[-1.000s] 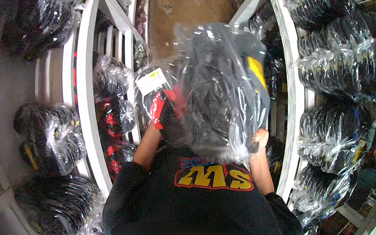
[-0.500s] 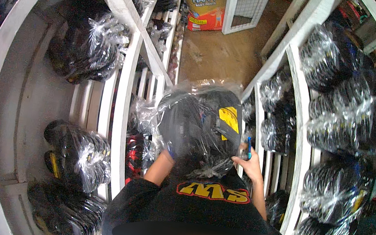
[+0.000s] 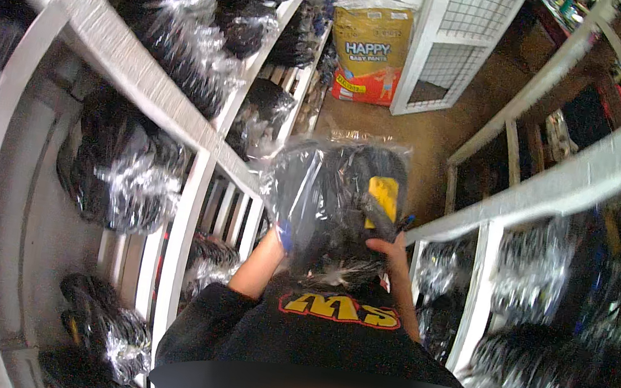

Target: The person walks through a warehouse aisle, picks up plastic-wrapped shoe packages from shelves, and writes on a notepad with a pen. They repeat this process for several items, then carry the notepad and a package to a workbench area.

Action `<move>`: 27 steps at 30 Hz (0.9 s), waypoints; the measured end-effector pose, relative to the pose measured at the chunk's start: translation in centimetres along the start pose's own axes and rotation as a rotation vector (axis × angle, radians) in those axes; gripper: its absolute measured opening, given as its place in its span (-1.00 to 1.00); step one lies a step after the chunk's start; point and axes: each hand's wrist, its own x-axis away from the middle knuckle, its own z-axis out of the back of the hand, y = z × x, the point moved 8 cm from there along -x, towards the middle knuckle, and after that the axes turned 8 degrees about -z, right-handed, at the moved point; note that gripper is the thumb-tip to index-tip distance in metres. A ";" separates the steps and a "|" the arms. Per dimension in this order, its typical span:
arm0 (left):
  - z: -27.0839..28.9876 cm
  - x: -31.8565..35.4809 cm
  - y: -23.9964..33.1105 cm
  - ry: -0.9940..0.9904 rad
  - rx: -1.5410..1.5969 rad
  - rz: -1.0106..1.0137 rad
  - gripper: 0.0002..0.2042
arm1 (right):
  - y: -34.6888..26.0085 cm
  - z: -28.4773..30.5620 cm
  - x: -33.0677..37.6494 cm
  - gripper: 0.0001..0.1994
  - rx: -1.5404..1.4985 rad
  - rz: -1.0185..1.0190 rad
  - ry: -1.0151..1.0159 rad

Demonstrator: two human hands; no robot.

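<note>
Between white shelf rails (image 3: 198, 135) | both hands (image 3: 387, 248) grip clear-wrapped black bundle (image 3: 343, 191) | brown aisle floor (image 3: 434, 132) ahead

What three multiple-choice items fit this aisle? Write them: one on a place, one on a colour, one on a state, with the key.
1. Where is the plastic bag of black goods?
A. on the floor
B. held up in the aisle between the white racks
C. on a top shelf

2. What colour is the tag inside it?
A. yellow
B. green
C. white

3. What is the right hand doing?
A. hanging free
B. gripping the bag's lower part
C. resting on a rack

Key: B, it sits before the person's chest, off every shelf; A, the tag shows yellow against the black goods; B, its fingers curl on the plastic.
</note>
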 end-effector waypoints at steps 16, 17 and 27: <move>-4.7 -10.8 21.2 0.306 -0.363 -0.488 -0.66 | -45.1 -31.0 -29.1 -0.60 0.504 0.394 -0.753; -5.3 -11.3 21.9 0.307 -0.434 -0.470 -0.65 | -46.6 -34.8 -30.3 -0.67 0.479 0.276 -0.870; -12.2 -14.1 32.7 0.423 -0.898 -0.470 -0.72 | -52.6 -53.3 -57.3 -0.61 0.835 0.270 -0.750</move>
